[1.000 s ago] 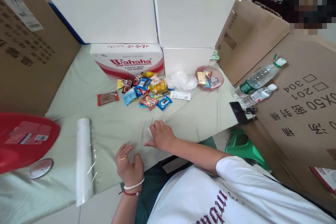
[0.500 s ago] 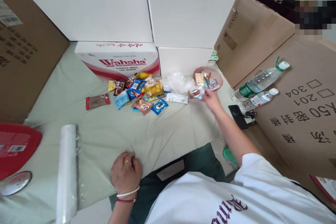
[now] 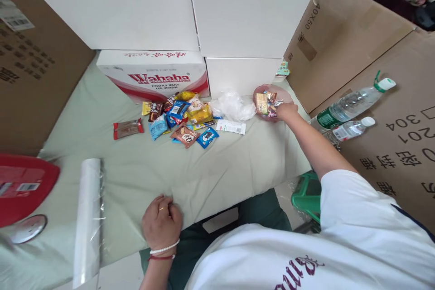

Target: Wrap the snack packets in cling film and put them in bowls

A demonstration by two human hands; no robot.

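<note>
My right hand [image 3: 287, 111] is stretched out to the pink bowl [image 3: 283, 95] at the back right of the table, its fingers closed on a small snack packet [image 3: 272, 112] at the bowl's near rim. Other packets lie in the bowl. My left hand [image 3: 161, 221] rests near the front edge with curled fingers, pressing on the pale green cloth [image 3: 238, 158] beside a sheet of clear film. The film's roll [image 3: 86, 217] lies to its left. A pile of several wrapped snacks [image 3: 180, 120] sits mid-table.
A crumpled clear bag [image 3: 234, 105] and a white sachet [image 3: 233, 127] lie by the bowl, a red-brown bar [image 3: 127, 128] left of the pile. A Wahaha carton [image 3: 152, 74] and white boxes [image 3: 244, 9] wall the back. Two water bottles [image 3: 353, 102] lie right, a red lid [image 3: 23, 188] left.
My right hand left the spot next to my left hand, carried a small packet across the table and now reaches the pink bowl. My left hand's fingers curled in.
</note>
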